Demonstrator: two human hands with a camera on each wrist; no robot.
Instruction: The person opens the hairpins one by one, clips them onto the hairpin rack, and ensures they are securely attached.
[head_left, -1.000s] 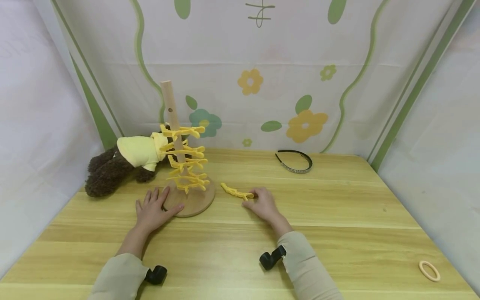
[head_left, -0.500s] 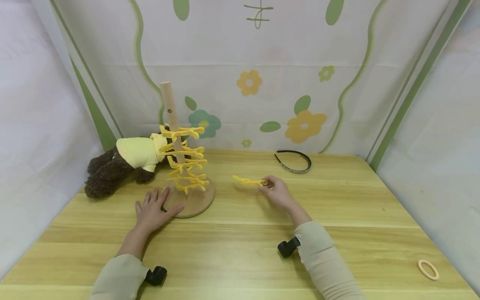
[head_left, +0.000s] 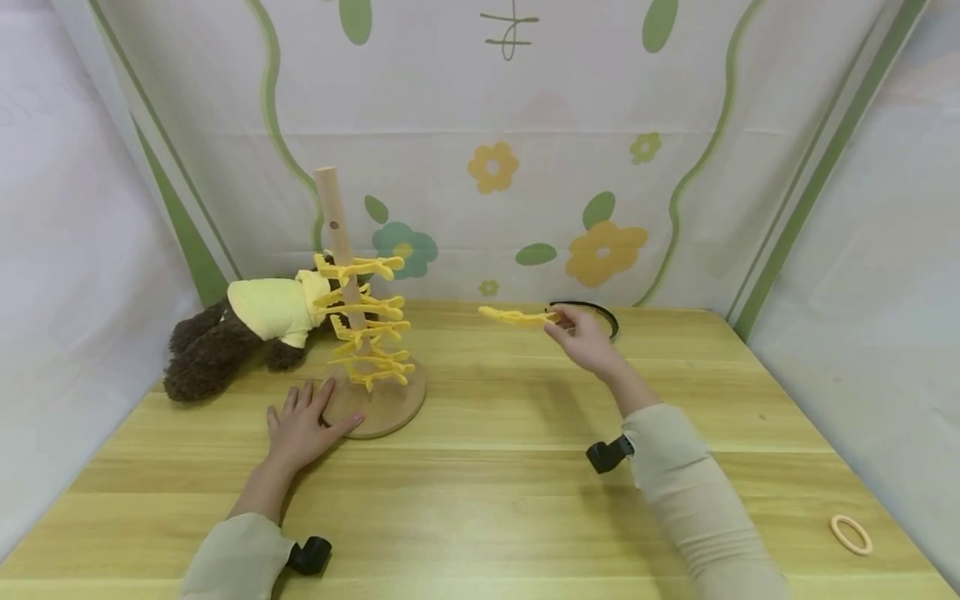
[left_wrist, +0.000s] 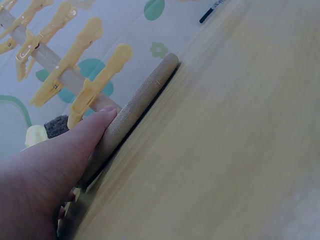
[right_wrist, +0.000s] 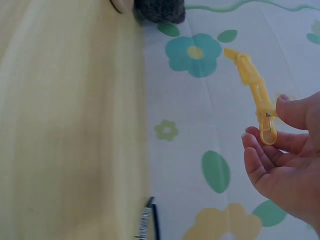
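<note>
A wooden pole [head_left: 330,208] rises from a round wooden base [head_left: 393,412] on the table, with several yellow plastic clips [head_left: 378,307] attached along it. My left hand [head_left: 298,429] rests at the left of this base, fingers spread and straight; in the left wrist view the thumb [left_wrist: 82,132] lies against the base's edge. Up in the air to the right of the stand, my right hand [head_left: 585,337] pinches one end of another yellow clip [head_left: 513,316] between thumb and fingers. The right wrist view shows that clip [right_wrist: 257,92] pointing away from the hand.
A dark brown plush toy in a yellow top [head_left: 262,308] lies behind the stand on the left. A black headband [head_left: 611,321] sits at the table's back, partly behind my right hand. One pale ring [head_left: 851,535] lies at the front right. Fabric walls [head_left: 450,100] enclose the table.
My right hand has lifted the yellow clip off the table and carried it up, back and to the right. The left hand has stayed on the base.
</note>
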